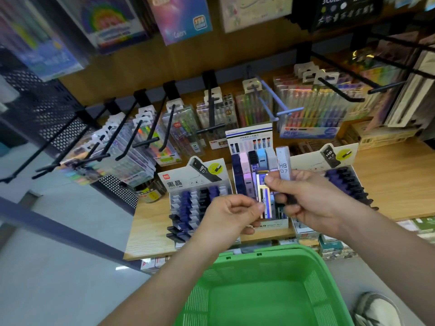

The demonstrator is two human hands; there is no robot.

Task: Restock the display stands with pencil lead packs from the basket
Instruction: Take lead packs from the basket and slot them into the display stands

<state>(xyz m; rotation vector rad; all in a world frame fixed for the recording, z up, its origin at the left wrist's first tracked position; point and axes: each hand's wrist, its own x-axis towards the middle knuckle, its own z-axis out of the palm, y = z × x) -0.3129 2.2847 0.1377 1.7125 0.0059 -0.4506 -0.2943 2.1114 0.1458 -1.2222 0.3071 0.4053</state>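
Few packs remaining; basket (pixel 235 274) is showing none.
Right hand (pixel 313 201) is gripping lead packs (pixel 283 165); left hand (pixel 226 215) is apparently pinching one.

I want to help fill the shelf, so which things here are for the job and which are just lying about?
For the job: grey lead pack in the right hand; blue lead pack pinched by the left hand; green basket; left stand, middle stand, right stand.
Just lying about: hanging pen packs; shoe; paper pads up top.
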